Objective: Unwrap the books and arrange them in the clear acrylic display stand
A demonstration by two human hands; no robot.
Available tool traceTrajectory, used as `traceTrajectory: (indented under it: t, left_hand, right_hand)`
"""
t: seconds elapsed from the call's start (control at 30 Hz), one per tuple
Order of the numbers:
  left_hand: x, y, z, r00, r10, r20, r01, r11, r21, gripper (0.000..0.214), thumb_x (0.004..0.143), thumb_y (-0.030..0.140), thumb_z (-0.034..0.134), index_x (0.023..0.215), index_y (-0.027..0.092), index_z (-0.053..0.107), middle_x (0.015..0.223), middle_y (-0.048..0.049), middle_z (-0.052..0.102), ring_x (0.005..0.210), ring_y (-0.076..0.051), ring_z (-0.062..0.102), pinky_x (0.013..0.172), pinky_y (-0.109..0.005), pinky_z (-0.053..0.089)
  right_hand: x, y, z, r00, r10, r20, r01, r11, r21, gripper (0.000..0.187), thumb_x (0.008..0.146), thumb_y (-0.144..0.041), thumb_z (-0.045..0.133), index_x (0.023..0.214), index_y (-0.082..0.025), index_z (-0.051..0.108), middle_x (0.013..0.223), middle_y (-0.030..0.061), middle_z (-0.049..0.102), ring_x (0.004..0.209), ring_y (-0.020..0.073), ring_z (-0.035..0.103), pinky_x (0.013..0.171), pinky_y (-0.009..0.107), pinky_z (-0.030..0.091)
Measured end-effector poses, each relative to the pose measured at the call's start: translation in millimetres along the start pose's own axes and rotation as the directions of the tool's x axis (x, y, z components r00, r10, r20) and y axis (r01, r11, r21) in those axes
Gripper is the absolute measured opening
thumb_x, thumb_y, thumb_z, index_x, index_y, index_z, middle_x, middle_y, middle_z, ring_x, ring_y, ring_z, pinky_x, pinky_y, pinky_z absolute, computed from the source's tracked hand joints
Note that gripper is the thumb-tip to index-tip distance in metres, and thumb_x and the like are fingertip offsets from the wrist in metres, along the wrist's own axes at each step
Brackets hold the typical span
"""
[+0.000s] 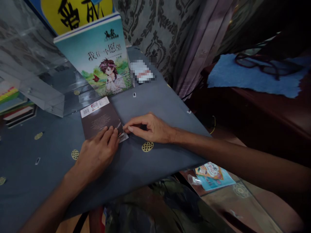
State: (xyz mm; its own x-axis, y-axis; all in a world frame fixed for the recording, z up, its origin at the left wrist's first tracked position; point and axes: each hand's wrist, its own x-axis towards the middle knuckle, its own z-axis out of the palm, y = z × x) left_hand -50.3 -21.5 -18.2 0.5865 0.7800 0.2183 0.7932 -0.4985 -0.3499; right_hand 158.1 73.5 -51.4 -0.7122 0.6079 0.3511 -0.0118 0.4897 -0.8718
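Note:
A dark brown book (98, 119) lies flat on the grey-blue tablecloth (155, 106), with a white barcode strip along its far edge. My left hand (97, 153) rests palm down on its near corner, fingers together and pressing on the cover. My right hand (148, 127) sits just to the right, thumb and forefinger pinched at the book's near right corner, where a thin page or cover edge seems to be held. What exactly lies between those fingers is too small to make out.
A teal picture book (97, 55) of a girl stands upright behind. A clear plastic case (43, 90) and stacked books (14, 103) sit at left. A patterned curtain (170, 35) hangs behind. Right of the table's edge are a blue cloth (252, 77), glasses (264, 64) and a small booklet (213, 176) lower down.

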Motion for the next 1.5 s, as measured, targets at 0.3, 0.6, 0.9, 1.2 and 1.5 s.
traceTrajectory:
  t: [0.3, 0.6, 0.9, 1.2, 1.5]
  left_hand:
    - [0.0, 1.2, -1.3, 0.999, -0.037, 0.03, 0.038, 0.998, -0.042, 0.035, 0.102, 0.02, 0.04, 0.118, 0.006, 0.068, 0.113, -0.0213, 0.074, 0.101, -0.033, 0.073, 0.067, -0.04, 0.062]
    - [1.0, 1.5, -1.7, 0.999, -0.025, 0.024, 0.025, 1.0, -0.016, 0.036, 0.102, 0.02, 0.039, 0.117, 0.006, 0.068, 0.113, -0.0213, 0.074, 0.1, -0.033, 0.073, 0.065, -0.039, 0.062]
    - [0.4, 1.7, -1.3, 0.999, -0.03, 0.036, 0.031, 0.999, -0.018, 0.037, 0.102, 0.02, 0.037, 0.118, 0.006, 0.067, 0.113, -0.0213, 0.074, 0.102, -0.032, 0.073, 0.065, -0.039, 0.063]
    - [1.8, 1.4, -2.8, 0.999, -0.017, 0.046, 0.018, 1.0, -0.024, 0.038, 0.1, 0.017, 0.037, 0.118, 0.004, 0.067, 0.112, -0.0222, 0.074, 0.1, -0.034, 0.073, 0.063, -0.041, 0.063]
    - [-0.5, 0.7, -1.0, 0.997, -0.042, 0.065, 0.045, 0.998, -0.045, 0.036, 0.099, 0.019, 0.04, 0.12, 0.007, 0.067, 0.115, -0.0211, 0.073, 0.104, -0.033, 0.072, 0.069, -0.04, 0.063]
  right_hand:
    - [0.7, 0.5, 0.7, 1.0, -0.011, 0.005, 0.011, 0.995, -0.102, 0.025, 0.095, -0.025, 0.052, 0.097, -0.013, 0.074, 0.077, 0.0033, 0.074, 0.062, 0.011, 0.06, 0.056, 0.022, 0.039]
    - [0.4, 0.6, 1.6, 0.999, -0.043, 0.025, 0.045, 0.992, -0.117, 0.025, 0.095, -0.022, 0.053, 0.102, -0.012, 0.074, 0.084, 0.0053, 0.075, 0.069, 0.0129, 0.065, 0.061, 0.023, 0.045]
    - [0.9, 0.1, 0.0, 0.995, -0.097, -0.019, 0.094, 0.989, -0.11, 0.025, 0.096, -0.022, 0.051, 0.107, -0.014, 0.072, 0.089, 0.0054, 0.074, 0.075, 0.0135, 0.065, 0.07, 0.025, 0.049]
    - [0.6, 0.4, 0.1, 0.995, -0.099, -0.035, 0.093, 0.985, -0.145, 0.026, 0.096, -0.023, 0.051, 0.11, -0.015, 0.071, 0.087, 0.0052, 0.07, 0.073, 0.0134, 0.061, 0.067, 0.025, 0.047]
    - [0.9, 1.2, -0.1, 0.994, -0.109, 0.01, 0.109, 0.98, -0.169, 0.025, 0.095, -0.021, 0.052, 0.11, -0.015, 0.071, 0.085, 0.0047, 0.069, 0.072, 0.0137, 0.062, 0.067, 0.026, 0.048]
